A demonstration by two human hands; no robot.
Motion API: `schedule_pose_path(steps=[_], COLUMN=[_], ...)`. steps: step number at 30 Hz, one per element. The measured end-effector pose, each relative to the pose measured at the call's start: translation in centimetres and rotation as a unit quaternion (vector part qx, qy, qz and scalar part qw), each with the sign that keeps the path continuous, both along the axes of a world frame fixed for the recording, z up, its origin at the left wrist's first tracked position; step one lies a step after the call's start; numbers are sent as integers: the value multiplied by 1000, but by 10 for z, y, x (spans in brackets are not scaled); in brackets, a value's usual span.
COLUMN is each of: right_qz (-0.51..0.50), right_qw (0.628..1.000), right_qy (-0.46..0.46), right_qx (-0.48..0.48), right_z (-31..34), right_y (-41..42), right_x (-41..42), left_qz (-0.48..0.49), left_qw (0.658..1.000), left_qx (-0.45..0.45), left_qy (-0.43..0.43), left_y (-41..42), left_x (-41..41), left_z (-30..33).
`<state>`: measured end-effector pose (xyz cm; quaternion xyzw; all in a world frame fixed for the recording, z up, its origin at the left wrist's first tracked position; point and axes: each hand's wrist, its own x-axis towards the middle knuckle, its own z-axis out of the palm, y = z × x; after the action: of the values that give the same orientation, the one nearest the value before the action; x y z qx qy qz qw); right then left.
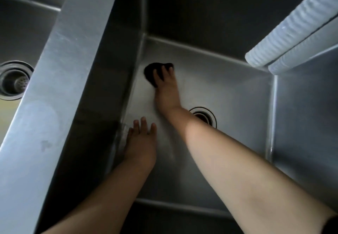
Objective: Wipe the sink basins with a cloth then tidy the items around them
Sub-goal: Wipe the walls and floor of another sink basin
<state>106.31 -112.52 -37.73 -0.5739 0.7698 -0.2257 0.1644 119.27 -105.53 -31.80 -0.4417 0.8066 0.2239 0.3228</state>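
Observation:
I look straight down into a deep steel sink basin point(228, 91). My right hand point(166, 91) reaches to the basin floor near its far left corner and presses a small dark cloth point(150, 71) flat with straight fingers. My left hand point(141, 142) rests flat on the basin floor beside the left wall, fingers straight and holding nothing. The basin's drain point(206, 116) lies just right of my right wrist, partly hidden by the forearm.
A wide steel divider point(60, 87) separates this basin from a second basin at the left with its own strainer drain point(13, 80). Two pale ribbed hoses point(292, 31) hang over the upper right corner.

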Motion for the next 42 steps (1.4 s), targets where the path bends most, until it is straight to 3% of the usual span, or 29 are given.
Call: schedule_pose_path(steps=[5,7,11,16,20,25,31,42], right_qz=[152,167,-1,-216,-293,-378,-128,29], right_qw=[986,983,997,968,935,907,987,998], right_qy=[54,63,62,81,117,57,-5,0], right_qx=[35,46,56,104,160,179,96,48], right_z=[1,6,10,18,27,30,23,13], right_y=[14,29,81,170,210,176,93,80], right_x=[-10,-33,-93,-168,-170,-130,-37,9], left_qz=[-6,-10,-13,6,23,53,101,144], left_qw=[1000,1000,1000,1000,1000,997,988,973], left_qx=[8,3,5,14,14,-47,-103,-156], left_qy=[-7,-6,-16,-25,-7,14,59,93], left_y=[-1,-1,-1,-3,0,-2,-11,-15], left_x=[-1,-1,-4,-9,-10,-7,0,5], left_z=[3,5,6,5,10,17,35,32])
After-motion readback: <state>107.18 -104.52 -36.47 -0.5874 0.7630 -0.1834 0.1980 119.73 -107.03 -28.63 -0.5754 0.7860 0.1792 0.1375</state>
